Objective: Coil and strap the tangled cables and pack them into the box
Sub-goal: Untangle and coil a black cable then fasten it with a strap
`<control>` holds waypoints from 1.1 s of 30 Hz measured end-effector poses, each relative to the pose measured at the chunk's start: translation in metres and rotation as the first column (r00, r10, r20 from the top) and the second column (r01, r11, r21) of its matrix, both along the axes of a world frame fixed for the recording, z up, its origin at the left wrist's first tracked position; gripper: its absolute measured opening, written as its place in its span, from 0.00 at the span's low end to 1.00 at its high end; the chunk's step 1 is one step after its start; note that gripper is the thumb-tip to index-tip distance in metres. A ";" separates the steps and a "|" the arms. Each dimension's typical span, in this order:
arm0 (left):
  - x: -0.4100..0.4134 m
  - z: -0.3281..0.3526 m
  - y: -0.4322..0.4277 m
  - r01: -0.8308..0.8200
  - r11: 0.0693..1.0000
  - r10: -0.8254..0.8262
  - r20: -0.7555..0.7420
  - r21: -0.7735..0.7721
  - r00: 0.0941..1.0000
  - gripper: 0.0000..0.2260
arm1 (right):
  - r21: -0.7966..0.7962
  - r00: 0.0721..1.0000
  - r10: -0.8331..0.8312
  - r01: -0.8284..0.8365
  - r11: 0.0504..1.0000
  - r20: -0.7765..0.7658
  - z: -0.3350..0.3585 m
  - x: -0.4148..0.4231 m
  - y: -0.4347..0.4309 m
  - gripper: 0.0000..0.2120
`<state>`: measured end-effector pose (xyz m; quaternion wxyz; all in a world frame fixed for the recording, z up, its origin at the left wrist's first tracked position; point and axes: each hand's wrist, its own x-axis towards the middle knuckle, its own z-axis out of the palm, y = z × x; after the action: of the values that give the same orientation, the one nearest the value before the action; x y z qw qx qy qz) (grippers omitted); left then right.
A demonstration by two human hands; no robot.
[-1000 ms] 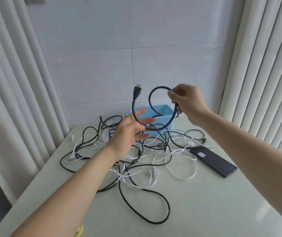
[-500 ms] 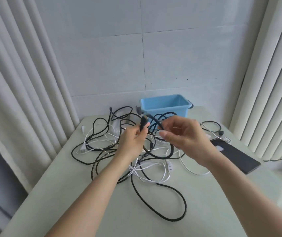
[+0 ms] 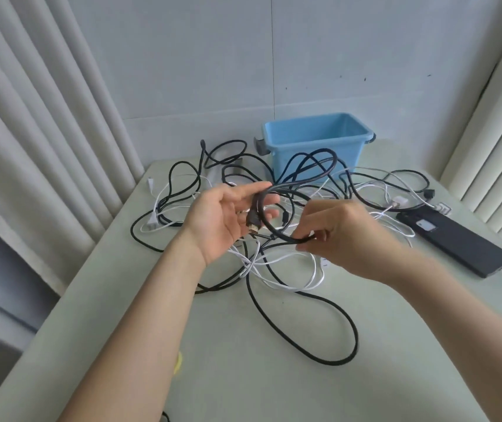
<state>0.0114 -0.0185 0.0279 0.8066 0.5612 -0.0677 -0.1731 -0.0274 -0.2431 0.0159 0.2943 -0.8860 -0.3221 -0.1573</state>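
Right hand (image 3: 344, 236): fingers curled, fingertips pinch the black cable (image 3: 277, 234) at the low end of a small loop. Left hand (image 3: 225, 220): palm up, fingers spread and fairly straight, no clamp. The same loop runs between its fingers, and the cable's plug (image 3: 252, 225), gold tip down, hangs against the palm. Both hands are above the bench (image 3: 274, 376), over the tangle (image 3: 256, 263).

From the loop the black cable arcs away in front of the blue box (image 3: 350, 153), which sits upright at the far edge of the bench by the wall. The rest of the black and white cables lie loose and crossed on the bench, none coiled.

A black slab (image 3: 469, 248) lies flat to the right, with cable ends just beside it. Its pale label (image 3: 425, 223) is too blurred to read. No other writing is legible.

There are curtains (image 3: 30, 147) on both sides.
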 end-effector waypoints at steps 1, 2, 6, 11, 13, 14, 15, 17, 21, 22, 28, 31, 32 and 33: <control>0.000 0.001 -0.001 0.003 1.000 -0.003 -0.021 0.001 1.000 0.18 | -0.060 0.997 -0.008 0.012 0.998 0.076 -0.003 0.000 0.001 0.08; 0.000 -0.004 -0.003 0.003 0.999 -0.002 -0.024 0.037 1.000 0.16 | -0.126 0.988 -0.015 0.034 0.991 0.152 -0.009 0.000 0.004 0.08; 0.002 -0.014 -0.010 0.006 0.983 -0.013 0.038 0.184 0.999 0.14 | -0.234 0.963 0.050 0.014 0.972 0.265 -0.019 0.000 0.011 0.08; 0.012 -0.018 0.002 0.069 0.956 -0.108 0.124 0.286 0.986 0.12 | -0.010 0.959 -0.182 0.188 0.982 0.219 -0.006 0.023 -0.012 0.23; 0.013 -0.019 0.008 0.055 0.959 -0.090 0.117 0.278 0.989 0.11 | -0.101 0.911 -0.320 0.355 0.929 0.259 0.002 0.041 -0.026 0.28; 0.013 -0.017 0.010 0.041 0.959 -0.075 0.113 0.279 0.991 0.11 | -0.172 0.904 -0.352 0.397 0.901 0.245 0.004 0.051 -0.030 0.30; 0.014 -0.015 0.012 0.022 0.961 -0.054 0.109 0.274 0.993 0.10 | -0.236 0.904 -0.369 0.416 0.878 0.217 0.005 0.059 -0.033 0.31; 0.015 -0.014 0.016 -0.020 0.973 -0.002 0.092 0.230 0.996 0.08 | -0.267 0.910 -0.380 0.412 0.871 0.164 0.001 0.069 -0.036 0.27; 0.018 -0.010 0.028 -0.045 0.993 0.033 0.110 0.105 0.993 0.07 | -0.157 0.894 -0.391 0.427 0.890 0.218 -0.003 0.078 -0.035 0.13; 0.019 -0.007 0.030 -0.041 0.997 0.032 0.133 0.066 0.991 0.07 | -0.127 0.883 -0.388 0.430 0.894 0.263 -0.001 0.079 -0.033 0.10; 0.019 0.003 0.027 -0.081 0.996 0.087 0.254 -0.035 0.963 0.08 | 0.190 0.781 -0.386 0.336 0.923 0.491 0.055 0.051 -0.030 0.07; 0.015 0.003 0.016 -0.095 0.995 0.100 0.301 -0.029 0.948 0.09 | 0.305 0.765 -0.367 0.232 0.924 0.529 0.083 0.018 -0.020 0.06; 0.014 0.004 0.014 -0.112 0.993 0.119 0.300 -0.040 0.947 0.09 | 0.333 0.791 -0.347 0.192 0.923 0.504 0.086 0.010 -0.017 0.05; 0.015 0.003 0.013 -0.143 0.988 0.153 0.289 -0.057 0.945 0.09 | 0.350 0.829 -0.329 0.174 0.920 0.452 0.088 0.007 -0.016 0.06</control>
<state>0.0265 -0.0056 0.0313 0.8082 0.5697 -0.1468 -0.0260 -0.0206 -0.2587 0.1036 0.3050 -0.7951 -0.2397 -0.4662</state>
